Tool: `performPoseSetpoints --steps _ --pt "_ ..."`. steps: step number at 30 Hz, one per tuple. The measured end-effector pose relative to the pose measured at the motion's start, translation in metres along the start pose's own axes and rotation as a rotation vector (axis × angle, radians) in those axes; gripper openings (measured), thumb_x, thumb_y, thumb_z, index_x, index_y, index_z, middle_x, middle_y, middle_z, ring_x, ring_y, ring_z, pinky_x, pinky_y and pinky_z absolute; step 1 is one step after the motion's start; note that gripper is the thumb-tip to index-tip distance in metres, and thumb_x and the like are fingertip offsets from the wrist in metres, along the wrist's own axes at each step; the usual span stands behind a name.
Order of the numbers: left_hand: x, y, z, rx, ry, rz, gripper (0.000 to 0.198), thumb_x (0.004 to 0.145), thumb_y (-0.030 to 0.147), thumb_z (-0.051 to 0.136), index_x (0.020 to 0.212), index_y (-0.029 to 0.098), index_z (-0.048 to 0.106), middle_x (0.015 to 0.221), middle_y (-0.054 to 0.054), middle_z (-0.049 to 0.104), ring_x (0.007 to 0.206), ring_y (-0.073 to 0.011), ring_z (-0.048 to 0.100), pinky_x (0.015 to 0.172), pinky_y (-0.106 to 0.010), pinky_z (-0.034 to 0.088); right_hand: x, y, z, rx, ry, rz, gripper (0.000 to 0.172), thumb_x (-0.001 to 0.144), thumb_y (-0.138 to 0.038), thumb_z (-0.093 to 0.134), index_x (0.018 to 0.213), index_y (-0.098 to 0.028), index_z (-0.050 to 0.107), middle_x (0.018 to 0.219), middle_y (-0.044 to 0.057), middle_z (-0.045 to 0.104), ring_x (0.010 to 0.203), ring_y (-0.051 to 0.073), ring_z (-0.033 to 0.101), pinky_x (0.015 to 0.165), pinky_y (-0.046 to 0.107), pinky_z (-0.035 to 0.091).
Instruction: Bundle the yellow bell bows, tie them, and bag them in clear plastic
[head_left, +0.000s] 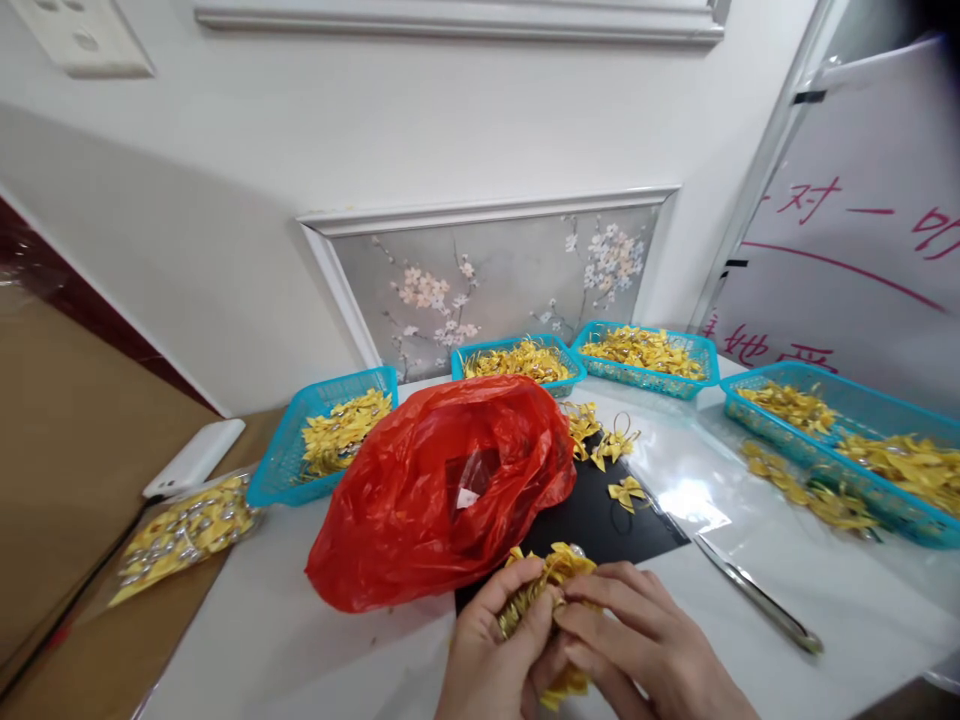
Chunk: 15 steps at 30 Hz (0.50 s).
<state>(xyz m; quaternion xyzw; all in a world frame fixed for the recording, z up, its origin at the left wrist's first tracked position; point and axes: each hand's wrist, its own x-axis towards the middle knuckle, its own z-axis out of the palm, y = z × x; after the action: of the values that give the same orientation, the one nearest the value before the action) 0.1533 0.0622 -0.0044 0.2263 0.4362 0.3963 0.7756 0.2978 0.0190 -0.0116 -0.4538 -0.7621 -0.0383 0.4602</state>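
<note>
A bunch of yellow ribbon bows (561,568) with gold cord loops is gathered between my two hands at the bottom of the view. My left hand (491,645) wraps round it from the left, thumb and forefinger closed on the cord loops. From the right, my right hand (656,645) presses bent fingers against the same bunch; its fingertips are partly hidden. Just beyond them a black mat (637,525) carries a loose bow (626,493) and a small group of bows (613,440). A crumpled red plastic bag (420,500) lies at the left, partly over the mat.
Blue baskets of yellow bows stand round the table: a left one (274,470), two at the back (581,375) and a right one (806,465). A knife-like metal tool (757,595) lies at right. A clear bag of bows (187,530) and a white device (196,458) sit far left.
</note>
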Motion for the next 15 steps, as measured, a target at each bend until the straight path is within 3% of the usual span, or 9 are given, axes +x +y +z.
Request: performPoseSetpoints --steps 6,11,15 --pt "0.001 -0.004 0.000 0.026 0.101 0.030 0.047 0.041 0.025 0.093 0.082 0.015 0.072 0.076 -0.007 0.074 0.058 -0.0112 0.066 0.054 -0.018 0.053 -0.006 0.004 0.002 0.060 0.014 -0.038 0.019 0.094 -0.012 0.047 0.106 -0.017 0.062 0.089 0.008 0.071 0.075 0.018 0.063 0.065 0.027 0.053" --pt "0.000 -0.007 -0.002 0.039 0.044 0.010 0.042 0.047 0.027 0.092 0.081 0.014 0.072 0.057 -0.002 0.066 0.047 -0.0076 0.058 0.047 -0.015 0.047 -0.010 0.003 0.010 0.026 0.021 0.008 0.017 0.094 -0.010 0.044 0.090 -0.016 0.060 0.077 0.006 0.067 0.068 0.017 0.058 0.062 0.028 0.047" --pt "-0.003 -0.006 -0.002 0.071 -0.002 -0.015 0.041 0.050 0.026 0.091 0.085 0.014 0.073 0.055 -0.001 0.063 0.048 -0.0069 0.057 0.048 -0.015 0.046 -0.008 0.002 0.011 -0.125 0.052 -0.005 0.022 0.095 -0.008 0.039 0.084 -0.014 0.057 0.070 0.005 0.063 0.067 0.018 0.055 0.063 0.030 0.042"
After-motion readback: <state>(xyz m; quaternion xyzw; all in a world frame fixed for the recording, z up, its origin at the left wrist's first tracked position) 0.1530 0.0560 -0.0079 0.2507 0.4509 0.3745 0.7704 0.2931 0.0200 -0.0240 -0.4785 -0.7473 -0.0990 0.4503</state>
